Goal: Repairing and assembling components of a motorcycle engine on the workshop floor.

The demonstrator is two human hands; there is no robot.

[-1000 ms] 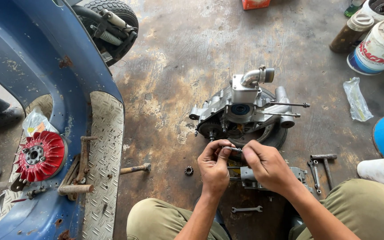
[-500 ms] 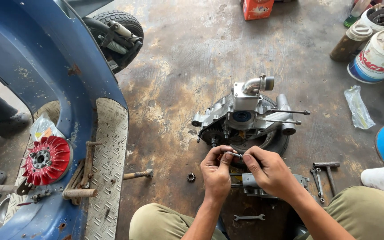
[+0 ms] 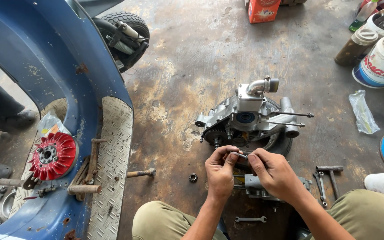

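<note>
Stained concrete floor point(image 3: 192, 66) carries a grey metal engine casing point(image 3: 250, 118). Just in front, left hand point(image 3: 220, 173) and right hand point(image 3: 274, 173) both pinch a small thin metal pin point(image 3: 241, 155); fitting seems underway, and the next move calls for careful alignment.

engine casing point(image 3: 250, 118) blocking ahead, bare floor point(image 3: 174, 138) left, wrenches point(image 3: 323, 184) right

Left hand point(image 3: 221, 171) and right hand point(image 3: 274, 173) meet, fingers point(image 3: 232, 156) pinched together.
</note>
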